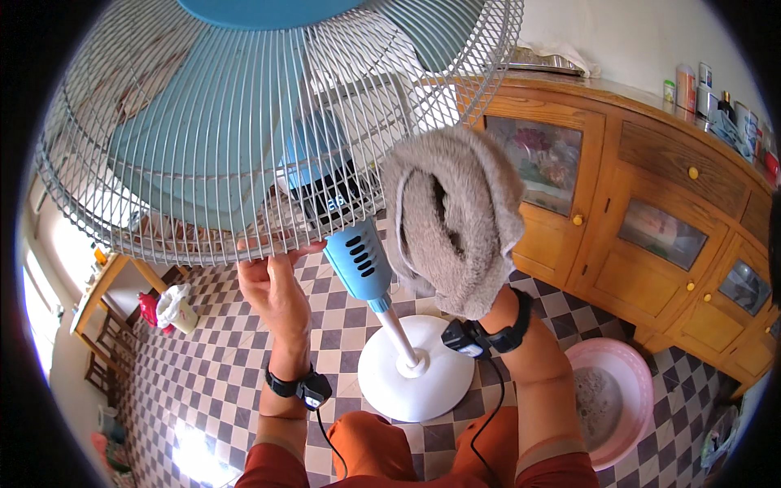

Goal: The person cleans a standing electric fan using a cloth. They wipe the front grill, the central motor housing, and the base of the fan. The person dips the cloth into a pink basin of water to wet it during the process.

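A pedestal fan with a wire guard [220, 175] and blue blades stands before me, its head filling the upper left. My left hand [275, 289] grips the guard's lower rim, with the fingertips partly behind the wires. A thick grey-brown fluffy cloth [460, 224] is bunched over my right hand [500, 313], close to the guard's right side. The cloth covers those fingers; only the wrist and a bit of the hand show. Below the guard, the blue slotted neck [358, 260] runs down to a white pole and a round white base [399, 390] on the floor.
A pink basin [634, 378] of cloudy, sudsy water stands on the checkered floor at my right. Behind it runs a wooden cabinet [651, 313] with bottles and cans on top. A lined white bin [181, 313] and a wooden table [93, 297] are at the left.
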`<state>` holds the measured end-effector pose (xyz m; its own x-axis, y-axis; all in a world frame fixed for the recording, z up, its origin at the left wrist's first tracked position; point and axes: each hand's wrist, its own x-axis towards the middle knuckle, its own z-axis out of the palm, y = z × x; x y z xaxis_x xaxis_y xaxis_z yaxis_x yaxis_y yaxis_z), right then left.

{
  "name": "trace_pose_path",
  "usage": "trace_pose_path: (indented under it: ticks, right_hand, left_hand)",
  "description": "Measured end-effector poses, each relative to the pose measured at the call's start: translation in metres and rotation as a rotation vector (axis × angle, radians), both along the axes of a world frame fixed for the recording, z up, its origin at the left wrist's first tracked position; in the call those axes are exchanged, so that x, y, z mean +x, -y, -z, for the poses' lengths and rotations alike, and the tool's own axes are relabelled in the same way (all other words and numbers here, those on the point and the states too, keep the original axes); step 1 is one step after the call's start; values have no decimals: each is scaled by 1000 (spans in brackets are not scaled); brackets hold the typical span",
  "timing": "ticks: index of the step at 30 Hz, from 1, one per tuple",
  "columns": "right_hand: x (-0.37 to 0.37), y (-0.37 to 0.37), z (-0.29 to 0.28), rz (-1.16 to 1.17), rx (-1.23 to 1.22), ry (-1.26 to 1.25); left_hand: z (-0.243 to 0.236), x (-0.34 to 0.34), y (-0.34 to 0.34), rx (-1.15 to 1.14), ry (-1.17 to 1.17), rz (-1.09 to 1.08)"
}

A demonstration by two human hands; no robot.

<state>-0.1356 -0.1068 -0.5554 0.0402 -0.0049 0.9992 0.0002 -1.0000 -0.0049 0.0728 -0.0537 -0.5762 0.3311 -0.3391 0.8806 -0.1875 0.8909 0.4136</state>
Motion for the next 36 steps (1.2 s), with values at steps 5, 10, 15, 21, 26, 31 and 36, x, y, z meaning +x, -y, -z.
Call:
trace_pose_path:
  ticks: [5,10,15,21,26,31,36]
  right_hand:
    - [-6,8,-23,78,-42,55]
    - [1,-2,15,90,-17,-19]
    - [23,4,16,78,-19,-15]
    - [7,2,-43,196,-151,51]
    - [27,-5,28,145,-83,-133]
    - [41,8,27,183,-123,-174]
    - [20,5,-50,259,-215,54]
  left_hand:
    - [-1,3,-6,15,4,-26]
    - [-1,-3,-3,13,-13,41]
    - [-2,1,-5,32,15,14]
    - [0,2,-6,17,-57,-44]
    - [-1,-2,-5,9,-103,6]
    - [1,7,-6,6,36,93]
    - [6,8,-8,35,-89,-59]
